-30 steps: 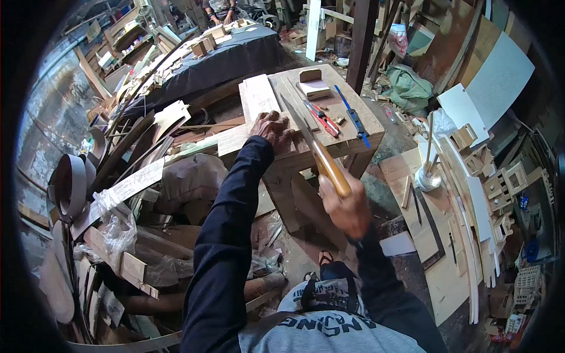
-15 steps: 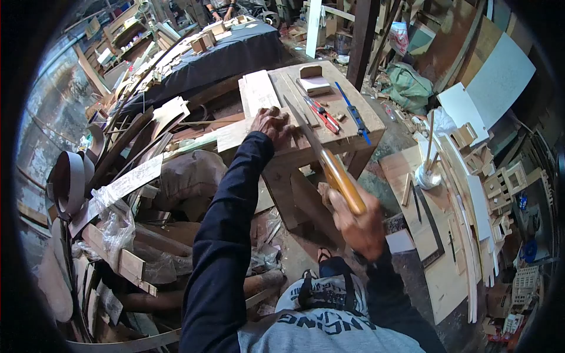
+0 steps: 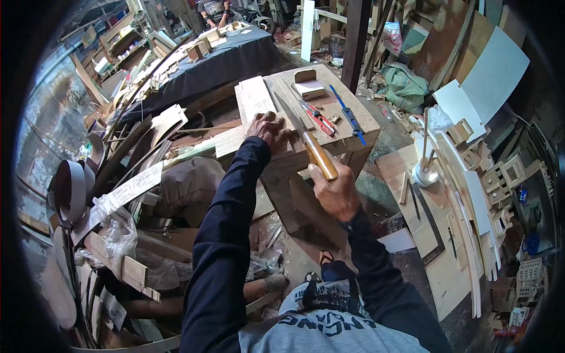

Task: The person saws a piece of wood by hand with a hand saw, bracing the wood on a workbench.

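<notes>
My left hand [image 3: 269, 130] presses with bent fingers on a pale wooden board [image 3: 255, 99], holding it down at the near edge of a small wooden bench [image 3: 366, 117]. My right hand [image 3: 336, 193] is closed round the straight wooden handle of a handsaw [image 3: 319, 156]. The saw's narrow blade points away from me, along the board's right side and close to my left fingers. Whether its teeth sit in the wood cannot be made out. To the right on the bench lie a red-handled tool [image 3: 321, 122], a blue bar with a dark slider [image 3: 348, 115] and a small wooden block piece [image 3: 309, 85].
Scrap wood and plastic wrap [image 3: 120, 226] are heaped on my left. At right, a plywood sheet [image 3: 432, 276] carries strips and a white pot [image 3: 425, 174]. A dark post [image 3: 356, 44] rises behind the bench. Another person's hands [image 3: 219, 22] are at the cloth-covered far table [image 3: 235, 56].
My right hand has pushed the saw forward and a little left, so the handle is now nearer the bench. My left hand stays on the board. The view has shifted slightly.
</notes>
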### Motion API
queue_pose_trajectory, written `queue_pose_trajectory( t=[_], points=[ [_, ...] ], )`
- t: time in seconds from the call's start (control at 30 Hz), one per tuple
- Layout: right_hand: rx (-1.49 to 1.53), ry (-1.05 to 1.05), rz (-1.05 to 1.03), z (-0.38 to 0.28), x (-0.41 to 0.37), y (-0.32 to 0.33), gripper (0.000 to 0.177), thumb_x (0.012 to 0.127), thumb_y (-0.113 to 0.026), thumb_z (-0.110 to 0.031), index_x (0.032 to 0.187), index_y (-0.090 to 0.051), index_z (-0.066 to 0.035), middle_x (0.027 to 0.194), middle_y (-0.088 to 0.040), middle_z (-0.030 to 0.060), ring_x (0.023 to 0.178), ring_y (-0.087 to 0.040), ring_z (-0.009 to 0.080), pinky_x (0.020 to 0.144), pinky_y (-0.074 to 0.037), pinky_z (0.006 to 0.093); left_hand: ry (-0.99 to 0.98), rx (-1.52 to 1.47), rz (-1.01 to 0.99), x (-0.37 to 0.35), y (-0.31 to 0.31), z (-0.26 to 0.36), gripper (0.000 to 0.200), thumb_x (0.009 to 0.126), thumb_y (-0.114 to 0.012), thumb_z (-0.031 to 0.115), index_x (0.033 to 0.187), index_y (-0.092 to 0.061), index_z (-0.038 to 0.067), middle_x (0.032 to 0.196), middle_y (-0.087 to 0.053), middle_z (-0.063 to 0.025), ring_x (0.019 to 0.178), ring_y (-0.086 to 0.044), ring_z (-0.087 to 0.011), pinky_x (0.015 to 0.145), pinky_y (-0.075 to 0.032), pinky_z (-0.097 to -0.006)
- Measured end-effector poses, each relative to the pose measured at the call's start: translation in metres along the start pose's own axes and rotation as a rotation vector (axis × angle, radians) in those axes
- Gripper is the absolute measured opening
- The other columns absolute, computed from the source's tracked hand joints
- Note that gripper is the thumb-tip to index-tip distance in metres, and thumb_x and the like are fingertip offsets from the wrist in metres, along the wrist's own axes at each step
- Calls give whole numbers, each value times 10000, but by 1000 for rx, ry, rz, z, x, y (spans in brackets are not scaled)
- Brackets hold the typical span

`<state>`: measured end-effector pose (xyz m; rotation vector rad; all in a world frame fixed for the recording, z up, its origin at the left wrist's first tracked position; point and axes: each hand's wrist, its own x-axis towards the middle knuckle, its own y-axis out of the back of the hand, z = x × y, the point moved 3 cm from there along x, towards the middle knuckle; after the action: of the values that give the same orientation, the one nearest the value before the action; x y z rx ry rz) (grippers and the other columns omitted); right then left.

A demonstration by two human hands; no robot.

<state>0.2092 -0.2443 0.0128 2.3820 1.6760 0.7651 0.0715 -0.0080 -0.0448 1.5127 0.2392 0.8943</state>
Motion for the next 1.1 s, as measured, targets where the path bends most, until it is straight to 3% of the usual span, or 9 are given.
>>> queue_pose_trajectory(
  t=[0.1,0.33,0.5,0.57,0.67,0.77,0.83,1.0,1.1],
  points=[
    [220,-98,9,-24,-48,29,377,938,-610,-193,1264,-585,-5,878,-641,262,854,-659,426,742,-508,432,-47,-16,51,-2,3,1,407,906,-602,392,1169,-676,91,1128,-625,-158,1136,-553,-336,1010,-404,-438],
    [-5,-85,-30,-8,4,-2,398,928,-612,-163,1287,-570,4,919,-656,277,885,-684,422,757,-523,428,1,-26,17,-2,11,6,429,917,-583,408,1159,-679,67,1182,-619,-148,1138,-543,-373,1011,-419,-448],
    [149,-151,-38,-26,-57,32,401,939,-599,-143,1300,-557,26,1025,-664,273,986,-682,399,831,-522,407,-23,2,57,-1,2,-1,441,919,-581,433,1178,-682,91,1189,-613,-151,1158,-538,-369,1021,-414,-441],
    [193,-95,-27,-24,-50,24,396,942,-604,-153,1289,-561,32,1009,-667,274,957,-685,403,816,-526,412,-20,-22,22,-3,-2,-4,437,916,-585,435,1172,-681,95,1198,-604,-155,1162,-532,-374,1017,-414,-446],
    [10,19,26,-4,0,-2,368,943,-614,-169,1246,-581,37,957,-673,279,881,-687,412,761,-533,409,34,-27,-1,0,4,1,421,911,-588,419,1161,-679,92,1193,-596,-167,1164,-523,-389,1002,-418,-454],
    [46,-128,-70,-26,-31,27,371,946,-609,-169,1242,-579,53,975,-674,284,912,-684,427,769,-534,401,42,-23,24,-5,2,6,402,915,-581,404,1141,-680,88,1176,-601,-170,1158,-525,-395,994,-422,-456],
    [98,-129,-22,-25,-64,39,362,947,-606,-171,1238,-581,43,940,-666,285,885,-677,435,744,-529,410,23,-51,78,-5,5,5,391,919,-574,397,1130,-678,85,1171,-602,-172,1155,-525,-398,991,-424,-456],
    [42,-140,-102,-17,-6,5,442,942,-609,-150,1335,-538,40,1105,-668,290,1048,-688,360,874,-534,399,13,-8,10,-3,7,4,409,914,-581,404,1138,-681,76,1178,-603,-159,1146,-542,-377,1007,-421,-449],
    [28,-198,-118,-12,-8,6,448,939,-609,-145,1335,-535,51,1128,-664,290,1062,-682,360,893,-528,398,30,-37,21,-2,7,7,414,910,-587,404,1139,-681,72,1172,-606,-165,1150,-545,-374,1018,-409,-445]
  ],
)
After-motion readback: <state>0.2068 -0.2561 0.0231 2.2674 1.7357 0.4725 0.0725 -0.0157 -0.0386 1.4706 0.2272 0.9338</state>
